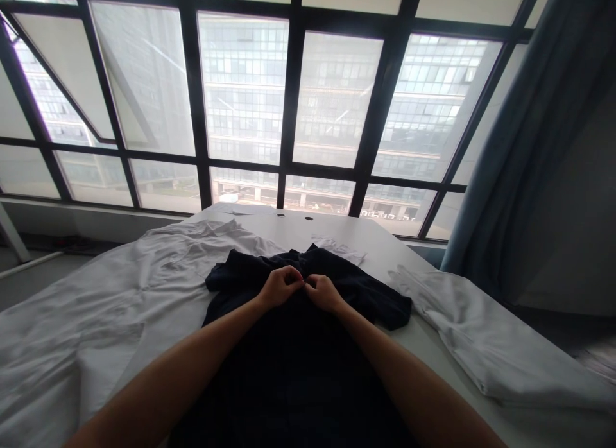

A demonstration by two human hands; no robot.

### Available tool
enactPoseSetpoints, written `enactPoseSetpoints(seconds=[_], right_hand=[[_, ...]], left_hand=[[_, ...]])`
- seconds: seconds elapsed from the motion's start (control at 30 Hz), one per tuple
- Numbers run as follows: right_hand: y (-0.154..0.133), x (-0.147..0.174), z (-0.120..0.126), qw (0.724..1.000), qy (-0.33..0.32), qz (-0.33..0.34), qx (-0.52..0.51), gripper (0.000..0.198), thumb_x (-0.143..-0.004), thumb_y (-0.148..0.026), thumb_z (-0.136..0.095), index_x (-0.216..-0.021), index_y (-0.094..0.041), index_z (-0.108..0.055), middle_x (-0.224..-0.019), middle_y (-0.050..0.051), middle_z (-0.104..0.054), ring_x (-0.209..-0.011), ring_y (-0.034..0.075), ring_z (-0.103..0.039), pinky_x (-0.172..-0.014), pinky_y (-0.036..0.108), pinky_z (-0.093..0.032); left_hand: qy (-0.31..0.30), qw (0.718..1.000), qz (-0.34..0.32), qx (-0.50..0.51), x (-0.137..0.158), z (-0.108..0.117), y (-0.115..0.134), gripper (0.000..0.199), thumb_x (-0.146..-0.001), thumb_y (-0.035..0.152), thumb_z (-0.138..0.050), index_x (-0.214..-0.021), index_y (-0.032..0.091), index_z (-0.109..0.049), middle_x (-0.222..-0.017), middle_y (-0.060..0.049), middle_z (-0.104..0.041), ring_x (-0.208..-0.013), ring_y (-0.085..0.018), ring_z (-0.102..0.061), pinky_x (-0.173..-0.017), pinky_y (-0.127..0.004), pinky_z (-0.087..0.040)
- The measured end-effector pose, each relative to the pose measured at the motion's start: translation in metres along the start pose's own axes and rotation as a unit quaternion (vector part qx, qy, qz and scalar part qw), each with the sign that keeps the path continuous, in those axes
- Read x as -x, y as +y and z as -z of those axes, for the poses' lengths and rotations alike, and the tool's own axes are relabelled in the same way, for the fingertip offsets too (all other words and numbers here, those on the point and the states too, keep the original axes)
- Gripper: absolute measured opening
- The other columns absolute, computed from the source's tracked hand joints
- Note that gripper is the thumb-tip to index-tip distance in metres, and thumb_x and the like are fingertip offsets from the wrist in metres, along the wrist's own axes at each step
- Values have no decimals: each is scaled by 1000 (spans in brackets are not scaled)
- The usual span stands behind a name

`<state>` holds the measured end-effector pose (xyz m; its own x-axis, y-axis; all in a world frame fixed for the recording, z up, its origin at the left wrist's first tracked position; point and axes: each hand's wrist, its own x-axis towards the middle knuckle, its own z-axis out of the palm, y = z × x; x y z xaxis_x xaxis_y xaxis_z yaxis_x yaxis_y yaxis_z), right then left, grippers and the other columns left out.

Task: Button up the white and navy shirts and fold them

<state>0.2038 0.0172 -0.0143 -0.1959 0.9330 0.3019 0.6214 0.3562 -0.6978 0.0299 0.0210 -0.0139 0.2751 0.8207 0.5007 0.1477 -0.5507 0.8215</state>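
Observation:
A dark navy shirt (356,281) lies spread on the white table, one short sleeve reaching out to the right. Both hands meet at its upper middle, near the collar. My left hand (282,286) is closed in a pinch on the cloth there. Right beside it, my right hand (321,291) pinches the same spot, fingertips almost touching the left ones. Whether a button sits between the fingers is too small to make out. The lower part of the dark cloth runs down between my forearms and merges into shadow.
A rumpled white cloth (144,268) covers the table's left side. On the right lies a folded white garment (471,326). Some thin white fabric (341,249) is behind the shirt. The white table (332,224) reaches toward the windows (243,95); a blue-grey curtain (514,153) hangs at right.

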Motion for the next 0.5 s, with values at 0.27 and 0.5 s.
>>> enactPoseSetpoints(seconds=[0.27,0.5], right_hand=[[1,7,6,968,-21,-75,-240,14,-74,-30,-58,-67,-18,-60,-50,-5,-54,-44,10,-47,-45,23,-37],[-2,9,8,956,-9,-76,-284,22,-72,-38,-63,-64,-18,-60,-50,-3,-56,-41,9,-48,-43,23,-35]], left_hand=[[12,997,-3,-82,2,-1,1,18,-80,26,-69,-91,16,-78,-92,-7,-76,-84,-20,-69,-79,-30,-52],[10,995,8,-97,2,-1,2,17,-80,27,-69,-90,16,-78,-91,-6,-77,-85,-21,-70,-80,-30,-53]])
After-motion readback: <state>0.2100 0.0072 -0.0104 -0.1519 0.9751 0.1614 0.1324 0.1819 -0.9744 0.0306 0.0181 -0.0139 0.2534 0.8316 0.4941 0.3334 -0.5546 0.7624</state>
